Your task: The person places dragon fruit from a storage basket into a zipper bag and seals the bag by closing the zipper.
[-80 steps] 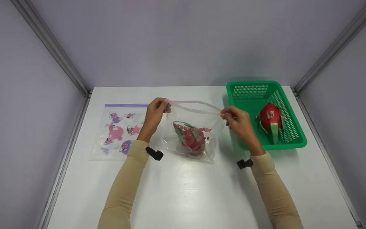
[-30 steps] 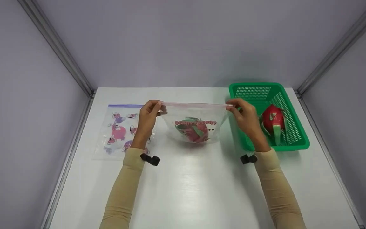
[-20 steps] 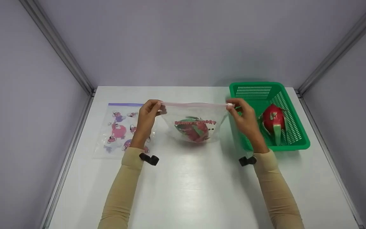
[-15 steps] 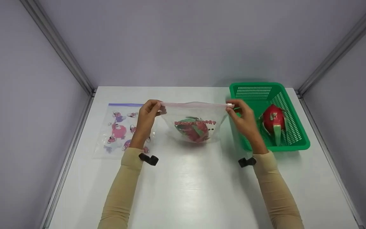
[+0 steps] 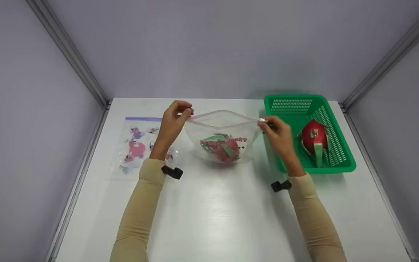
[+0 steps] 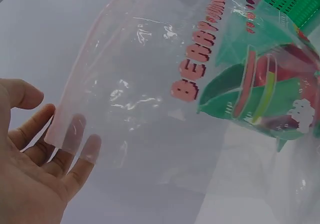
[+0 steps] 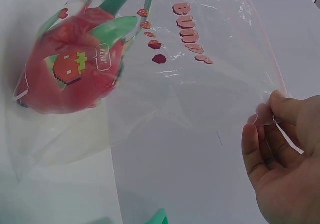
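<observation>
From the head: looking forward and down from well above the white table (image 5: 213,211), covering left hand (image 5: 174,122), right hand (image 5: 278,136) and green plastic basket (image 5: 340,169) at once. From the left wrist: close in, facing rightward across the clear zip bag (image 6: 125,78) to part of the basket. From the right wrist: also close, facing leftward across the bag. Sharing, in all three, the bagged dragon fruit (image 7: 70,83), seen from opposite sides at the wrists.
</observation>
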Demonstrator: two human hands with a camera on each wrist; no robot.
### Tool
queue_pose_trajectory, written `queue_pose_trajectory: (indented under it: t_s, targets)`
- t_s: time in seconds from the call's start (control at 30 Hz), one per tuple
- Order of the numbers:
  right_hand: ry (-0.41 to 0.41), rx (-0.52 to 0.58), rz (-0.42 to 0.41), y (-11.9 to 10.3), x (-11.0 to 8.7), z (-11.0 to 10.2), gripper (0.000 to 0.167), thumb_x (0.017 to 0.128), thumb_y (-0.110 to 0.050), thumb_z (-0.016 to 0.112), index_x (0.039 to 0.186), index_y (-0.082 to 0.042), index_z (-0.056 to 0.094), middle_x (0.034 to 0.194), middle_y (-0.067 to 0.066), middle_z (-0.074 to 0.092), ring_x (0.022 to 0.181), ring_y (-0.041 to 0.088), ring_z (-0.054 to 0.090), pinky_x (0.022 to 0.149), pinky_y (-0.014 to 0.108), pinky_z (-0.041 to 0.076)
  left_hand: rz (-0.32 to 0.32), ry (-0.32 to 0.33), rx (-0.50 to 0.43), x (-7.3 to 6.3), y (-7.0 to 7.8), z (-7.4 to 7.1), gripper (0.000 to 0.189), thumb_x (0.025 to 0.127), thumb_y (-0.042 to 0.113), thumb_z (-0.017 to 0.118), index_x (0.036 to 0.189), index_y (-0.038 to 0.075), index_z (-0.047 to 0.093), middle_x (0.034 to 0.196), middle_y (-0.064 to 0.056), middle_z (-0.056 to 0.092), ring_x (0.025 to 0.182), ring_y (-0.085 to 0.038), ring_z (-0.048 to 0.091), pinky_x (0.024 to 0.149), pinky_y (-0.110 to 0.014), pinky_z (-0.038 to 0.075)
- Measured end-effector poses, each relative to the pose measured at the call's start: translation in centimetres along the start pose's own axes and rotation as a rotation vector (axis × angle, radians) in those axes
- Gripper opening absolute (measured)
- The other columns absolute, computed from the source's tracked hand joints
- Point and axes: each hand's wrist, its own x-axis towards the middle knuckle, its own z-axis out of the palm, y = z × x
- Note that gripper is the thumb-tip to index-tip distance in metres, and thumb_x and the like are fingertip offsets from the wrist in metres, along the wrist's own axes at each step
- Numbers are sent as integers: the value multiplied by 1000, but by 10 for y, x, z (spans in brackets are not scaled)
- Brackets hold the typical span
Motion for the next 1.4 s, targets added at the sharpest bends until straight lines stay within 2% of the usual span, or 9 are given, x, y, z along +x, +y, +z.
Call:
queue_pose_trajectory:
  t_s: [0.13, 0.23, 0.43, 0.6, 0.8, 1.03, 1.2, 1.4]
  targets:
    - [0, 14, -3, 0, 1, 1, 10, 100, 10, 65, 106, 15, 71, 96, 30, 72, 77, 22, 64, 72, 13, 55, 58, -16, 104, 10, 16, 7, 17, 109, 10, 61, 121, 2, 69, 115, -12, 72, 107, -21, 69, 96, -31, 57]
    - [1, 10, -10, -1, 1, 1, 9, 99, 10, 66, 105, 16, 70, 95, 30, 71, 76, 21, 63, 71, 12, 55, 104, -56, 169, 16, 29, 16, 17, 109, 12, 61, 119, 4, 71, 116, -12, 74, 109, -23, 70, 99, -35, 57]
    - [-1, 5, -7, -3, 1, 2, 9, 99, 10, 66, 104, 16, 69, 93, 25, 72, 76, 9, 62, 71, 12, 54, 147, -189, 227, 27, 50, 44, 17, 110, 14, 60, 118, 6, 73, 116, -10, 75, 111, -21, 70, 100, -35, 57]
    - [-2, 14, 11, 0, 1, 3, 10, 100, 9, 67, 105, 16, 70, 94, 27, 71, 77, 10, 61, 71, 13, 54, 141, -318, 279, 34, 64, 73, 18, 110, 12, 59, 119, 5, 73, 116, -10, 75, 109, -20, 70, 100, -31, 57]
    - [3, -15, 28, 27, 4, 3, 11, 100, 8, 67, 108, 14, 71, 98, 30, 72, 76, 7, 62, 71, 12, 54, 156, -455, 392, 36, 69, 105, 22, 111, 14, 57, 123, 6, 73, 122, -10, 73, 112, -21, 70, 103, -33, 57]
    - [-18, -4, 20, 33, 4, 0, 10, 102, 0, 69, 108, 6, 74, 101, 23, 75, 78, 8, 66, 72, 15, 56, 147, -563, 510, 38, 69, 134, 24, 112, 19, 57, 127, 7, 72, 126, -9, 71, 116, -20, 68, 102, -35, 57]
    - [-9, -19, 5, 33, 4, 1, 9, 102, 1, 69, 107, 6, 74, 96, 21, 74, 75, 8, 64, 70, 14, 56, 141, -619, 554, 40, 70, 146, 23, 111, 19, 57, 125, 7, 72, 121, -8, 72, 110, -19, 68, 97, -32, 57]
    - [5, -31, -10, 25, 4, 2, 10, 100, 9, 65, 107, 14, 71, 96, 29, 71, 74, 13, 66, 69, 11, 54, 139, -661, 594, 43, 72, 152, 23, 111, 20, 59, 123, 7, 74, 118, -8, 72, 106, -19, 67, 94, -30, 58]
